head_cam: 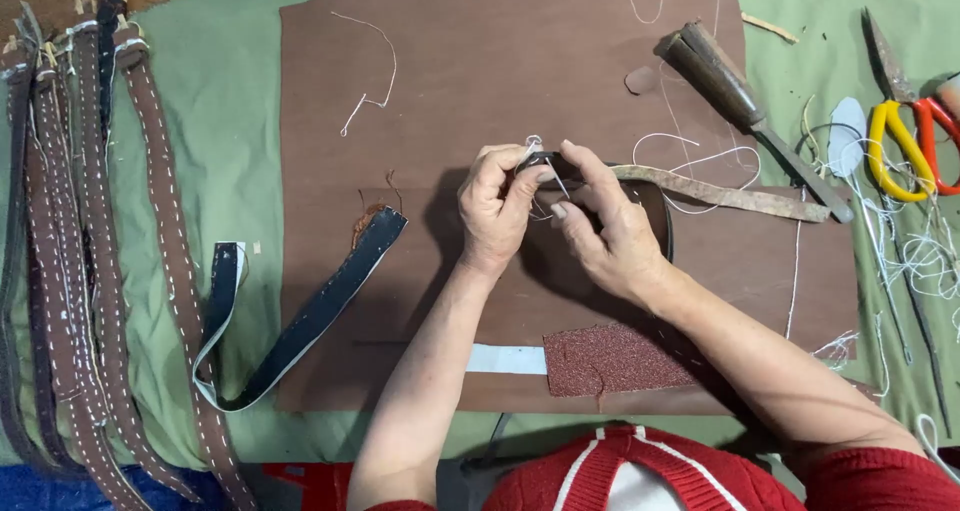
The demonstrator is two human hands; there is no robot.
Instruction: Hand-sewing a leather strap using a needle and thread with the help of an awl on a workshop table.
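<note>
My left hand (pixel 493 211) pinches the end of a brown leather strap (pixel 730 195) over a large brown leather sheet (pixel 500 81). The strap runs off to the right across the sheet. My right hand (pixel 600 226) is close against the left one and holds a thin needle (pixel 558 183) with white thread (pixel 690 161) at the strap's end. A small loop of white thread shows just above my fingers. The strap end itself is mostly hidden by my fingers.
A dark folded strap (pixel 300 321) lies left on the sheet. Several stitched brown straps (pixel 100 251) lie on the green cloth at far left. A wooden-handled tool (pixel 730 91), scissors with yellow and red handles (pixel 900 141), thread scraps and a reddish sandpaper piece (pixel 610 359) are nearby.
</note>
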